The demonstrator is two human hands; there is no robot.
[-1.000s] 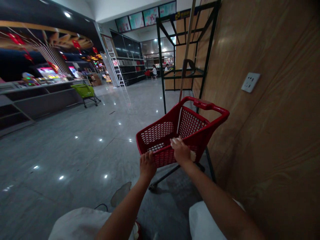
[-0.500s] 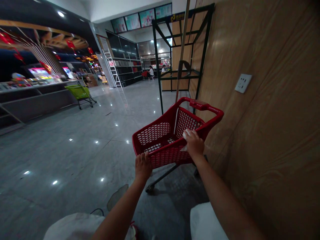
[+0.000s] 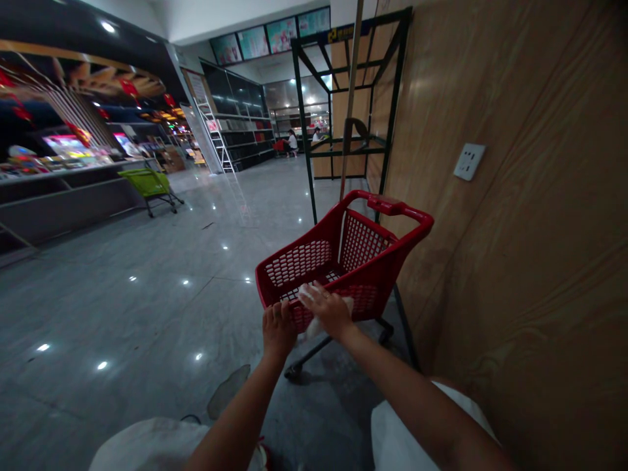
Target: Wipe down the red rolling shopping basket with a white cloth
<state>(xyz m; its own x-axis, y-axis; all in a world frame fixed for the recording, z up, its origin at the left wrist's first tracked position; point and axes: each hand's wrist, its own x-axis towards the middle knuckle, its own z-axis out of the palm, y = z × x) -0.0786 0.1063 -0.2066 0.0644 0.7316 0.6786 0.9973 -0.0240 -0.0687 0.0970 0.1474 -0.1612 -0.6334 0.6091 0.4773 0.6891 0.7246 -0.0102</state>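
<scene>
A red plastic shopping cart [image 3: 380,261] with a perforated basket stands in front of me, its handle at the far right. My left hand [image 3: 279,327] is closed over the rim at the basket's near left corner. Just to its right, my right hand [image 3: 328,309] presses a white cloth [image 3: 347,305] over the same near rim. Part of the cloth hangs down outside the basket wall. The palm side of both hands is hidden.
A wooden wall [image 3: 530,261] with a socket [image 3: 470,161] runs close on the right. Behind the cart stands a dark metal frame [image 3: 304,131] with a pole [image 3: 350,98]. Further left are a green cart [image 3: 147,182], a counter [image 3: 63,209] and a ladder [image 3: 219,145]. Two people are far back.
My right hand has slid the cloth leftward along the near rim, from the handle end to beside my left hand. The left hand keeps its place on the corner.
</scene>
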